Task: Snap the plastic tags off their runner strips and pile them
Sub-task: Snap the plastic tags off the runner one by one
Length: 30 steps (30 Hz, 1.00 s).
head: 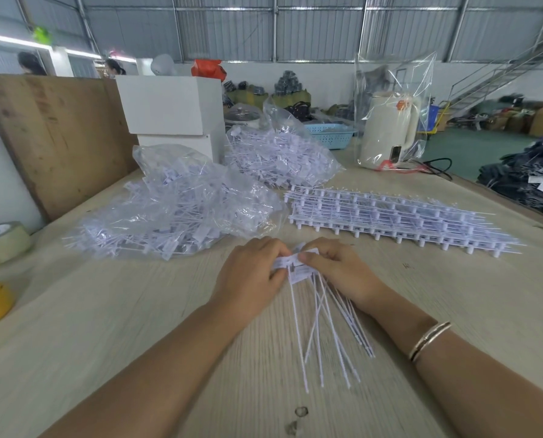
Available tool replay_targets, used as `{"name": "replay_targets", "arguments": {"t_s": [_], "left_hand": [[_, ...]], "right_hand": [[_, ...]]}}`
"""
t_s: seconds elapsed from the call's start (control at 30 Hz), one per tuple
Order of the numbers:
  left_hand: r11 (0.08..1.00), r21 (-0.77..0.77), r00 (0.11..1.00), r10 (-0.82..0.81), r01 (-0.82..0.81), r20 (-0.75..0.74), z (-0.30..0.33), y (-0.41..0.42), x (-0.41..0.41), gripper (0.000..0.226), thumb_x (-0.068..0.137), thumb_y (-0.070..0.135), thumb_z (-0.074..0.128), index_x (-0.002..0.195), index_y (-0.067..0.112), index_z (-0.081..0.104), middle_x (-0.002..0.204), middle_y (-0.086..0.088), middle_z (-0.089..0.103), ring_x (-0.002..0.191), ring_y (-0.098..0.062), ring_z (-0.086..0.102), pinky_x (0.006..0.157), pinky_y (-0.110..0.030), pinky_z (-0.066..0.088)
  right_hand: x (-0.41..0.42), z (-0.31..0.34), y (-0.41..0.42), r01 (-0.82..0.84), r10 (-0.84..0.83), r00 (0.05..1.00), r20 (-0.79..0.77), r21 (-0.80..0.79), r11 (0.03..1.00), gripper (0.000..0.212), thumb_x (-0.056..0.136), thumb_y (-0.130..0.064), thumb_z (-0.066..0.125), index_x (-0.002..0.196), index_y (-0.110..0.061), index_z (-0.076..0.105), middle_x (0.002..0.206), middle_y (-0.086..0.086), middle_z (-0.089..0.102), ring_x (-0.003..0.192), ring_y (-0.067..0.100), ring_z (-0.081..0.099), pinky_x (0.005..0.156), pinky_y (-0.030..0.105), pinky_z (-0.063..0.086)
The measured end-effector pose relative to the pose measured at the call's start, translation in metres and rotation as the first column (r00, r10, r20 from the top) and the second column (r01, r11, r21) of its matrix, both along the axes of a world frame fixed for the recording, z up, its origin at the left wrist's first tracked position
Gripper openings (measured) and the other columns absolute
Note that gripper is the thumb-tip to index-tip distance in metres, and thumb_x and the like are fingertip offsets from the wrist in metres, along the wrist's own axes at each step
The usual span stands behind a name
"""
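Both forearms reach in over the pale wood tabletop (pixel 106 311). Left hand (pixel 251 273) and right hand (pixel 336 267) meet at the centre, fingers closed around the flat heads of a bunch of white plastic tags (pixel 292 263), whose thin tails fan back toward the camera across the wood. Beyond the left hand, a clear plastic bag (pixel 175 200) lies open, heaped with loose tags; a second clear bag (pixel 279 153) behind it holds more. Right of these, stacked runner strips (pixel 390 216) lie flat on the tabletop. Farther back, another clear bag encloses a cream kettle (pixel 387 128).
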<state>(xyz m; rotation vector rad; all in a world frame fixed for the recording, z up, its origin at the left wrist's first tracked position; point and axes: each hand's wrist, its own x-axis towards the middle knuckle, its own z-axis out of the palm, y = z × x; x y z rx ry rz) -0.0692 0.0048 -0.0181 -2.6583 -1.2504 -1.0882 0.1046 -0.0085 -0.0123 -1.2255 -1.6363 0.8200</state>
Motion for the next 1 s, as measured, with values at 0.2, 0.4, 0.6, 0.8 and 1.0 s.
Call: {"name": "replay_targets", "arguments": {"t_s": [0.2, 0.4, 0.6, 0.8, 1.0], "left_hand": [[0.997, -0.028, 0.998, 0.068, -0.068, 0.007, -0.0025, 0.0018, -0.0031, 0.018, 0.086, 0.023, 0.063, 0.103, 0.022, 0.068, 0.095, 0.005, 0.068, 0.085, -0.017, 0.06, 0.067, -0.029, 0.041], [0.989, -0.13, 0.997, 0.07, -0.066, 0.029, -0.0008, 0.0034, -0.0041, 0.022, 0.091, 0.029, 0.058, 0.111, 0.029, 0.069, 0.1, 0.008, 0.072, 0.09, -0.013, 0.064, 0.073, -0.029, 0.048], [0.981, -0.19, 0.997, 0.051, -0.04, 0.051, 0.0014, 0.0024, -0.0049, 0.021, 0.093, 0.033, 0.055, 0.106, 0.03, 0.072, 0.08, 0.007, 0.071, 0.073, -0.012, 0.063, 0.067, -0.031, 0.048], [0.979, -0.203, 0.992, 0.048, -0.023, 0.116, -0.0016, 0.0024, -0.0055, 0.017, 0.091, 0.033, 0.059, 0.102, 0.036, 0.072, 0.067, 0.009, 0.067, 0.058, -0.006, 0.056, 0.057, -0.026, 0.043], [0.863, -0.405, 0.828, -0.029, 0.303, 0.559, 0.0014, 0.0057, -0.006, 0.023, 0.088, 0.012, 0.062, 0.088, 0.033, 0.071, 0.082, 0.014, 0.073, 0.083, -0.005, 0.068, 0.083, -0.023, 0.049]], "right_hand": [[-0.002, 0.0011, -0.001, -0.067, 0.054, 0.993, 0.101, 0.137, 0.988, 0.009, 0.086, -0.007, 0.065, 0.084, -0.012, 0.072, 0.086, 0.024, 0.062, 0.08, 0.04, 0.059, 0.073, 0.045, 0.047], [-0.0032, -0.0003, -0.0019, -0.007, -0.006, 0.997, 0.081, 0.158, 0.987, 0.016, 0.083, -0.009, 0.069, 0.08, -0.025, 0.071, 0.091, 0.007, 0.065, 0.092, 0.024, 0.06, 0.088, 0.044, 0.048], [-0.0031, -0.0014, -0.002, 0.084, -0.155, 0.949, 0.276, 0.255, 0.963, 0.011, 0.083, -0.015, 0.069, 0.078, -0.025, 0.072, 0.089, -0.011, 0.061, 0.101, 0.018, 0.055, 0.099, 0.048, 0.03], [-0.0015, -0.0021, -0.001, 0.089, -0.185, 0.916, 0.356, 0.27, 0.959, 0.007, 0.086, -0.02, 0.066, 0.084, -0.019, 0.073, 0.087, -0.014, 0.062, 0.098, 0.015, 0.055, 0.098, 0.044, 0.028], [0.0021, 0.0035, -0.0019, 0.021, 0.008, 0.957, -0.289, 0.096, 0.995, 0.015, 0.082, -0.004, 0.065, 0.073, -0.014, 0.073, 0.077, -0.003, 0.067, 0.072, 0.01, 0.062, 0.068, 0.02, 0.049]]}}
